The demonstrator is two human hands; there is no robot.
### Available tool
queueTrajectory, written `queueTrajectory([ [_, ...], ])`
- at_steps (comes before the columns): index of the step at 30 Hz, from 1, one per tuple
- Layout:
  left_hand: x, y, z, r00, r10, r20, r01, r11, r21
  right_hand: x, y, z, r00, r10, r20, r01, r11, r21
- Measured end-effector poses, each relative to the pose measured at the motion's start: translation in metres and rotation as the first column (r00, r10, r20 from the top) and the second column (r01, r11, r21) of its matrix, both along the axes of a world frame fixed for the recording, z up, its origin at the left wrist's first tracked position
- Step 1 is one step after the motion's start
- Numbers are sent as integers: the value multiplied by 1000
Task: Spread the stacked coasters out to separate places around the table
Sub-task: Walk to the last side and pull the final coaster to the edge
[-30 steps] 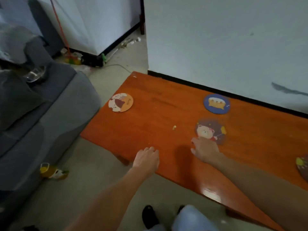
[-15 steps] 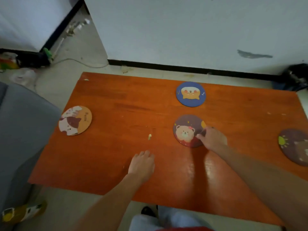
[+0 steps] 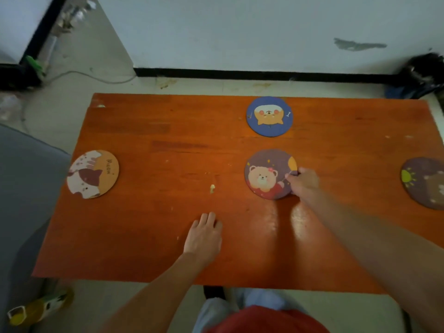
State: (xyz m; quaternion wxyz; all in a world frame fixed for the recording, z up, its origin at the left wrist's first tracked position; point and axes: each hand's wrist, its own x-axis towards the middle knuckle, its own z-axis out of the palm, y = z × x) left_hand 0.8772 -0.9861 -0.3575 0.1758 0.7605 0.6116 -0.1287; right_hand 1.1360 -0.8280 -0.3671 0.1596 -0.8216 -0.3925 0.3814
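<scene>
While spread apart, four coasters (image 3: 271,174).

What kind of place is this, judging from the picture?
Probably a living room in a home. A low orange wooden table stands beside a grey fabric sofa, round cartoon-animal coasters lie on it, and a plain white wall with black skirting runs behind.

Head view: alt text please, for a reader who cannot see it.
The right hand pinches the edge of a bear coaster mid-table while the left hand rests flat nearer the front. Three more coasters lie apart on the orange table: cat left, dog far, sun right.
</scene>
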Motion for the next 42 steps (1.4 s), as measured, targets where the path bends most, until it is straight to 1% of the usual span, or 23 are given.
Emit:
queueTrajectory([
  [2,-4,-1,3,999,-32,-1,32,999,9,-7,-13,7,990,-55,-129,64,996,69],
  [4,-9,-5,6,999,-52,11,52,998,30,-13,-28,19,977,-65,-204,95,986,139],
  [6,-14,-10,8,998,-62,25,60,996,62,-20,-46,34,961,-41,-274,96,977,192],
  [8,-19,-17,8,997,-72,31,69,994,85,-27,-69,45,949,16,-315,56,974,218],
  [13,-24,-39,-5,994,-101,36,95,985,145,-33,-137,45,926,120,-358,-60,983,175],
  [16,-22,-50,-19,994,-80,74,68,986,154,-29,-178,31,925,125,-358,-85,989,124],
  [21,-22,-55,-40,994,-15,106,-3,987,163,-23,-220,12,941,163,-296,-144,986,86],
  [24,-23,-56,-54,991,28,128,-50,983,176,-24,-227,1,951,187,-247,-163,980,113],
  [26,-24,-58,-61,988,38,150,-67,979,194,-25,-228,-6,957,241,-161,-219,965,145],
  [29,-23,-58,-66,986,40,160,-75,973,218,-30,-230,-11,951,310,13,-305,925,229],
  [32,-24,-59,-66,985,41,168,-78,972,220,-37,-232,-15,926,327,188,-369,888,276],
  [34,-25,-59,-67,985,43,169,-81,971,224,-40,-231,-19,906,324,274,-392,885,251],
  [37,-27,-58,-68,986,43,161,-78,972,220,-42,-230,-22,855,327,403,-411,900,143],
  [39,-27,-58,-67,986,42,163,-77,973,219,-41,-231,-22,849,304,433,-401,903,153],
  [42,-28,-58,-66,985,35,168,-72,973,219,-39,-230,-22,893,262,365,-352,914,203],
])
